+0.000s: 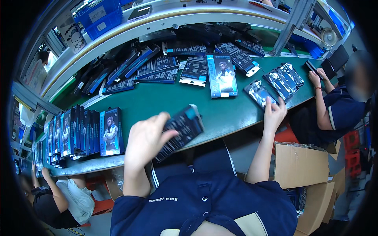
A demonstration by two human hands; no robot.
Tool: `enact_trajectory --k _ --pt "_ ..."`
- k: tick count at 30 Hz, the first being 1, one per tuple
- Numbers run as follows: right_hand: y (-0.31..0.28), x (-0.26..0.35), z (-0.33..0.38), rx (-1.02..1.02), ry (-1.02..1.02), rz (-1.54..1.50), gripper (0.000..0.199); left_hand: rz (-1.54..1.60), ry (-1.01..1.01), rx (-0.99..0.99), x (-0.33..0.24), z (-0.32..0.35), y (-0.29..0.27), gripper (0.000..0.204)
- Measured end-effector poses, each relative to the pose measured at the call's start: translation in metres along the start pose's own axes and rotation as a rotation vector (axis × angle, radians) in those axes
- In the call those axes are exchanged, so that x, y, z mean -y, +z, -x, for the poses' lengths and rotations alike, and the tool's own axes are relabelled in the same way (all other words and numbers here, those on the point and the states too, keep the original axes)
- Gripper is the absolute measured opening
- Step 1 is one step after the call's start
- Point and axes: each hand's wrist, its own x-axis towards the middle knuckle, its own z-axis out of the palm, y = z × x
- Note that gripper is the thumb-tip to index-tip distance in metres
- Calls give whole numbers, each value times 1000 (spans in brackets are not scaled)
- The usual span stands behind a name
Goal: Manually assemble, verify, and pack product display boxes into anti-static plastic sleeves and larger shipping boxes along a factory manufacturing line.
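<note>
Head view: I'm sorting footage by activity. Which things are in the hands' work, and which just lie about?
In hand:
left hand holds a dark box
right hand touches a shiny pouch

Lying about:
upright boxes
blue crate
cardboard carton

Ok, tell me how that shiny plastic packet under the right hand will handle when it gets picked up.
The glossy packet under the right hand looks like thin film, so it will probably flex and crinkle. Its sheen suggests it may slide on the green table. It lies flat, so rolling or tipping seems unlikely. The left hand holds a dark box, which looks stiffer.
</note>
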Motion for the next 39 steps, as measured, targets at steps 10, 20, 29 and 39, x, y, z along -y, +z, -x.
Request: enact_trajectory --k 10,20,29,39 --pt "-66 5 -17 139 414 -661 65 88 38 -54 -5 -15 69 86" --pt "-56 126 15 641 495 -1587 46 460 98 -443 -20 -4 27 108" --pt "-79 140 27 546 363 -1730 59 405 94 -313 -19 4 20 100" --pt "-69 147 32 821 493 -1612 62 582 397 -671 -12 6 33 101"
